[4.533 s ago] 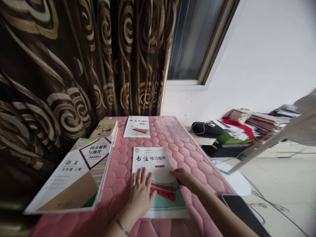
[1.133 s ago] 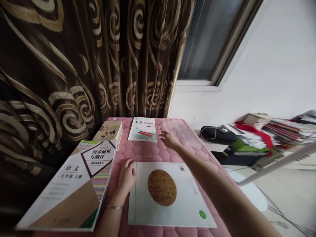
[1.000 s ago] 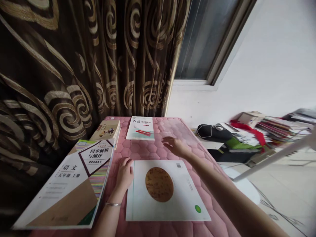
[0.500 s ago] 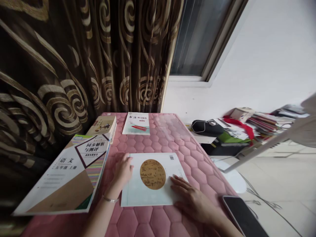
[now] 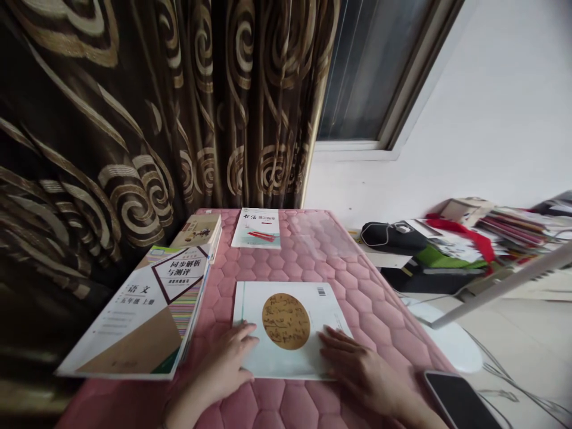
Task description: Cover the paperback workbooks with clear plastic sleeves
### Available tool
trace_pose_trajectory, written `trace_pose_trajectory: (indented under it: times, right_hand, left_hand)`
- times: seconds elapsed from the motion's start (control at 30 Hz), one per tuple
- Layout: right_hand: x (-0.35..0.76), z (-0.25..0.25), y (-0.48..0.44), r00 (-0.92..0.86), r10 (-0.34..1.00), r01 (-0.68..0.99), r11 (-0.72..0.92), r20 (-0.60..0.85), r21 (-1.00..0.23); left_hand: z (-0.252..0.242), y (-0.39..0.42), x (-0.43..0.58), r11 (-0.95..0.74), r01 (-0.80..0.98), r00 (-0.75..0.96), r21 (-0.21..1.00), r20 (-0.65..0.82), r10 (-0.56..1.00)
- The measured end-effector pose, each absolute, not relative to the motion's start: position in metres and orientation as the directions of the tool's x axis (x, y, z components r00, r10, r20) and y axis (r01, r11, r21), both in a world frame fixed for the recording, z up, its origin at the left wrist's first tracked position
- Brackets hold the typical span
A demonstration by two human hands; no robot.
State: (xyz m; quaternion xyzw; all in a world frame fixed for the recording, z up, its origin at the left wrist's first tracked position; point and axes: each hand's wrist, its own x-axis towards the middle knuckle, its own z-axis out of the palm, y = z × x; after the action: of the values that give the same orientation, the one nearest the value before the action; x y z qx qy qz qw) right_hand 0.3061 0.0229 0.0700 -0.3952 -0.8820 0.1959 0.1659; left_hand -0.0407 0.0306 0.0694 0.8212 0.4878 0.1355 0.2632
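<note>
From my end of the feed: pale blue-white book (image 5: 286,362), brown script-covered circle (image 5: 286,320), barcode (image 5: 321,292), lying flat on pink quilting (image 5: 286,271) between both hands. Left hand (image 5: 223,364) is loosely spread at its left edge, right hand (image 5: 363,368) laid flattish on its right side. I can read 书法 练习指导 on the booklet (image 5: 257,229) beyond, 同步解析与测评 语文 五年级 上册 on the workbook (image 5: 134,325) left.
</note>
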Motion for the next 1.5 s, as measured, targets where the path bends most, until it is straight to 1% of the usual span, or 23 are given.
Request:
trace_pose_trajectory:
  times: [0.07,0.2,0.27,0.37,0.43,0.5,0.6,0.7,0.8,0.9,0.97,1.03,1.07,1.1,1.13,1.2,1.23,1.3,1.37,1.43,1.5]
  right_hand:
    - [0.304,0.075,0.024,-0.638,0.759,0.628,0.611,0.131,-0.482]
    - [0.3,0.077,0.025,-0.591,0.8,0.679,0.562,0.102,-0.473]
    - [0.299,0.077,0.024,-0.562,0.818,0.693,0.547,0.125,-0.47]
    - [0.299,0.077,0.023,-0.482,0.86,0.734,0.501,0.167,-0.458]
    - [0.299,0.078,0.024,-0.423,0.885,0.781,0.464,0.193,-0.418]
    - [0.3,0.078,0.026,-0.398,0.885,0.806,0.463,0.241,-0.369]
    - [0.298,0.078,0.032,-0.395,0.851,0.823,0.496,0.347,-0.279]
    - [0.289,0.08,0.036,-0.386,0.781,0.849,0.509,0.491,-0.143]
    - [0.269,0.084,0.04,-0.407,0.723,0.859,0.511,0.559,-0.035]
    - [0.247,0.085,0.043,-0.456,0.691,0.848,0.529,0.561,0.037]
    - [0.236,0.083,0.047,-0.481,0.683,0.839,0.541,0.55,0.062]
    - [0.231,0.079,0.053,-0.478,0.708,0.847,0.528,0.52,0.059]
    - [0.23,0.077,0.056,-0.464,0.728,0.858,0.51,0.506,0.053]
    - [0.23,0.074,0.059,-0.447,0.748,0.87,0.49,0.49,0.045]
    - [0.231,0.071,0.062,-0.431,0.766,0.881,0.472,0.477,0.038]
    - [0.234,0.065,0.068,-0.411,0.79,0.893,0.449,0.455,0.029]
    - [0.236,0.063,0.071,-0.409,0.797,0.895,0.444,0.445,0.028]
    - [0.238,0.06,0.075,-0.409,0.809,0.897,0.441,0.423,0.025]
    - [0.238,0.059,0.079,-0.404,0.819,0.9,0.436,0.408,0.018]
    - [0.237,0.06,0.083,-0.396,0.827,0.904,0.428,0.399,0.01]
    - [0.236,0.062,0.086,-0.386,0.834,0.908,0.42,0.395,0.001]
  left_hand:
    - [0.069,0.029,-0.043,-0.374,0.726,0.473,0.577,-0.025,0.88]
    - [0.071,0.027,-0.043,-0.383,0.728,0.478,0.569,-0.021,0.878]
    - [0.072,0.027,-0.042,-0.377,0.726,0.473,0.576,-0.019,0.881]
    - [0.075,0.029,-0.043,-0.376,0.69,0.472,0.618,0.01,0.882]
    - [0.08,0.032,-0.042,-0.376,0.674,0.467,0.636,0.028,0.884]
    - [0.085,0.036,-0.04,-0.358,0.693,0.429,0.626,0.041,0.902]
    - [0.09,0.043,-0.032,-0.277,0.768,0.305,0.578,0.051,0.951]
    - [0.091,0.052,-0.026,-0.201,0.815,0.191,0.543,0.075,0.979]
    - [0.089,0.064,-0.024,-0.207,0.831,0.149,0.517,0.151,0.977]
    - [0.088,0.073,-0.026,-0.252,0.842,0.13,0.477,0.274,0.953]
    - [0.085,0.071,-0.023,-0.27,0.858,0.093,0.436,0.386,0.918]
    - [0.078,0.06,-0.015,-0.255,0.891,0.037,0.376,0.5,0.865]
    - [0.073,0.051,-0.009,-0.258,0.906,0.039,0.336,0.54,0.841]
    - [0.067,0.041,-0.002,-0.272,0.915,0.063,0.297,0.562,0.825]
    - [0.061,0.03,0.006,-0.345,0.903,0.168,0.256,0.529,0.832]
    - [0.048,0.012,0.022,-0.579,0.795,0.474,0.183,0.408,0.78]
    - [0.042,0.006,0.029,-0.636,0.753,0.558,0.168,0.35,0.752]
    - [0.033,0.003,0.038,-0.657,0.739,0.613,0.148,0.256,0.747]
    - [0.028,0.007,0.043,-0.63,0.771,0.604,0.092,0.209,0.769]
    - [0.026,0.014,0.043,-0.642,0.767,0.631,-0.011,0.201,0.75]
    - [0.026,0.019,0.043,-0.696,0.703,0.709,-0.144,0.212,0.672]
